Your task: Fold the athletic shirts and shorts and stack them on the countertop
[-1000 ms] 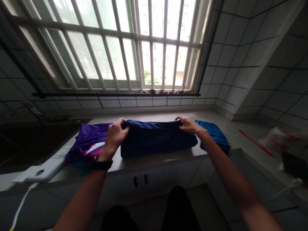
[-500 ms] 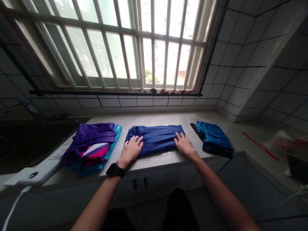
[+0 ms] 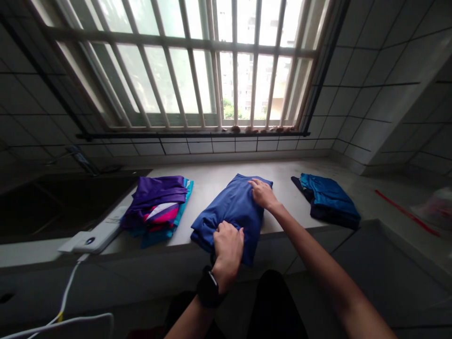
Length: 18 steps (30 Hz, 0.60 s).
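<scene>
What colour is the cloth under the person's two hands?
The cloth is blue, with no pattern showing; best seen in the head view.

The left hand (image 3: 228, 247) and right hand (image 3: 263, 193) touch blue cloth (image 3: 224, 205).

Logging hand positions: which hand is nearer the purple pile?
The left hand: on the blue cloth, right of the purple pile; the right hand is farther right, on the same cloth.

Open counter (image 3: 210, 176) flanks the blue cloth (image 3: 231, 205), bounded by purple pile (image 3: 160, 190) left, teal stack (image 3: 328, 195) right.
</scene>
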Available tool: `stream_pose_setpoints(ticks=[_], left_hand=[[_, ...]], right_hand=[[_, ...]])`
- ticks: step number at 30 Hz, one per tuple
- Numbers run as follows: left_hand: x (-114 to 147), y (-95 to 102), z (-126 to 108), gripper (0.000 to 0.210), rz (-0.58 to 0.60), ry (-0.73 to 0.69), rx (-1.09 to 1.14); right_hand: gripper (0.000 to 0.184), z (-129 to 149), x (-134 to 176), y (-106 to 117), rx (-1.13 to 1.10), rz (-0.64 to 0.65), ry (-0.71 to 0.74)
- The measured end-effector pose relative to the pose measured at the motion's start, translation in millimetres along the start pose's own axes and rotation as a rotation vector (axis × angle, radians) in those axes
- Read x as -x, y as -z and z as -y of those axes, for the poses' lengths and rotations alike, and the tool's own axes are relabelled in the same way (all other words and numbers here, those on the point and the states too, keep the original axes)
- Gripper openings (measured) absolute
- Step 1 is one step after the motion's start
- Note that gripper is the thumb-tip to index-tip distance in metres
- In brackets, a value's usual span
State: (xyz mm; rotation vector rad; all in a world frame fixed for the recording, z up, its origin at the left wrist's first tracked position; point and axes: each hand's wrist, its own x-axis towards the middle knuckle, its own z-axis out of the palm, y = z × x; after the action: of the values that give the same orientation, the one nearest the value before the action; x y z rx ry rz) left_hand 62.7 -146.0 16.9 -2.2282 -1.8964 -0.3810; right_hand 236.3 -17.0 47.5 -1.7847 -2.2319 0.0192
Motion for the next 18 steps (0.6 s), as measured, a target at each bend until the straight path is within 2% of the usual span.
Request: stream_pose_setpoints(ticks=[1,3,4,5,6,9,11,13,15,18], left_hand=[[1,4.9,2,0.046,0.042,-0.024,0.033],[1,13.8,20,0.043,0.125,-0.125,0.126],[0,15.8,35,0.038,0.133,-0.191,0.171],[-1,15.3,52,0.036,0.093,-0.246,0.195],[-2,11.9,70,0.047,0.068,-0.297,0.213],[0,-10.4,111,0.088,0.147,-0.482,0.267],[1,-25.9,123,0.097,0.162,-0.538,0.253],[1,-34.5,123,0.091,0.124,-0.554,0.222],[1,-34.9,119,0.086,0.076,-0.557,0.213],[5,-24.1,117,0.073,0.021,-0.570,0.278]], right_hand=[[0.051,8,14,-2,-0.102,-0.022,0.072],[0.050,15,53,-8,-0.292,-0.049,0.198],[0.054,15,75,-11,-0.344,-0.079,0.234],[0.059,12,98,-15,-0.366,-0.114,0.268],[0.063,8,119,-19,-0.367,-0.140,0.292],[0.084,-4,166,-33,-0.242,-0.112,0.396],[0.096,-7,179,-45,-0.105,-0.090,0.438],[0.097,-6,178,-58,0.012,-0.130,0.431],[0.087,-4,171,-68,0.072,-0.212,0.414],[0.060,-2,163,-72,0.030,-0.382,0.454]])
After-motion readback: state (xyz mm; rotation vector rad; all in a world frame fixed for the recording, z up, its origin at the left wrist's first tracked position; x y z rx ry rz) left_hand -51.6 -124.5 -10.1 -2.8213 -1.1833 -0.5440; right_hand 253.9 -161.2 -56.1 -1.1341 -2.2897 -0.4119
